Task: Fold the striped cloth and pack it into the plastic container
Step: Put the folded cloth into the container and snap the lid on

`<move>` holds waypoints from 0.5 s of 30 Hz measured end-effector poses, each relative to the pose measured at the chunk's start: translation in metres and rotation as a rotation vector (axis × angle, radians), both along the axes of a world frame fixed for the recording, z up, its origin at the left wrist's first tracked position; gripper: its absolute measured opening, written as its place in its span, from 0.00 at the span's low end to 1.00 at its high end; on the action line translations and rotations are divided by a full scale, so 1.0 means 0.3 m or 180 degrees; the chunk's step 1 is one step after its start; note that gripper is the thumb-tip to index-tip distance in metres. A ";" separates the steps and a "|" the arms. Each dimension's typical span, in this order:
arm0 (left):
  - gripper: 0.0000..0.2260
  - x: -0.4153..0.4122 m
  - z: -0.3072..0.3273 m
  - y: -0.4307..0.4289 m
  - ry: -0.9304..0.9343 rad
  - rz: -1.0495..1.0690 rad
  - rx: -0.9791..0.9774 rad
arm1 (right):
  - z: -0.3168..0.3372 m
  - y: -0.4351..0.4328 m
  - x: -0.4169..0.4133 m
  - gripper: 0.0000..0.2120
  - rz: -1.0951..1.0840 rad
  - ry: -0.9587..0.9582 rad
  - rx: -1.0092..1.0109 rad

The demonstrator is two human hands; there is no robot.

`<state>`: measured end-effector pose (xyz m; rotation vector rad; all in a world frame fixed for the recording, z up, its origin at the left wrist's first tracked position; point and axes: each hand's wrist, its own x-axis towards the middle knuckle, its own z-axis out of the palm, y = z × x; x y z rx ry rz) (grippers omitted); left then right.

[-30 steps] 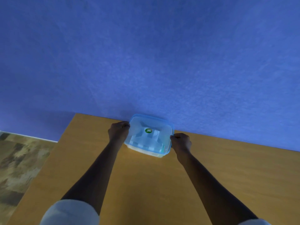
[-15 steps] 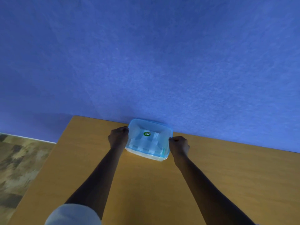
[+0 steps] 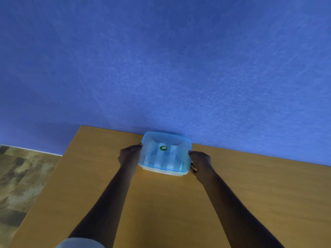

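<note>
Container [image 3: 164, 154] sits at 12 o'clock on the bench [image 3: 179, 203], its far edge close against the blue wall [image 3: 161, 59]. Blue translucent lid [image 3: 166, 145] is on, with a green round sticker [image 3: 163, 148] near its centre. Pale bands show through the lid; these are probably the folded striped cloth [image 3: 161, 161] lying inside, though the plastic blurs it too much to be sure.

Left hand [image 3: 129, 155] grips the container's 9 o'clock side, thumb hooked onto the lid edge. Right hand [image 3: 199, 161] grips the 3 o'clock side, fingers curled around the lower rim. Both hands are closed on the box; both forearms reach straight out from 6 o'clock. Patterned floor [image 3: 21, 176] is visible at 9 o'clock beyond the bench edge.

Judgement: folding and packing appear done; the step in hand is seating the lid or settling the closed box.

Method notes for the step:
- Press evenly on both sides so the lid seats level rather than popping up at one corner.
- Run thumbs along the rim toward the 12 and 6 o'clock edges to confirm the seal.
- Check no cloth edge is pinched under the rim.
- Hold the base steady; the wall behind gives a backstop.
</note>
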<state>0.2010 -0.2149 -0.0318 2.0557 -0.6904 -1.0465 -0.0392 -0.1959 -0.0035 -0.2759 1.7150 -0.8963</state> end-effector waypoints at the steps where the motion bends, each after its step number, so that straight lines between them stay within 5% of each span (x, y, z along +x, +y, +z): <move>1: 0.17 0.001 -0.002 -0.003 -0.0006 -0.0002 0.0009 | 0.001 0.000 -0.001 0.04 -0.0016 -0.0095 0.0023; 6: 0.16 0.003 -0.010 -0.015 -0.0192 -0.0155 0.0022 | -0.003 0.006 -0.016 0.04 0.0060 -0.0247 -0.0005; 15: 0.14 -0.002 -0.025 0.013 -0.0154 -0.0167 -0.0077 | -0.040 -0.005 -0.028 0.21 0.0427 0.0321 -0.0470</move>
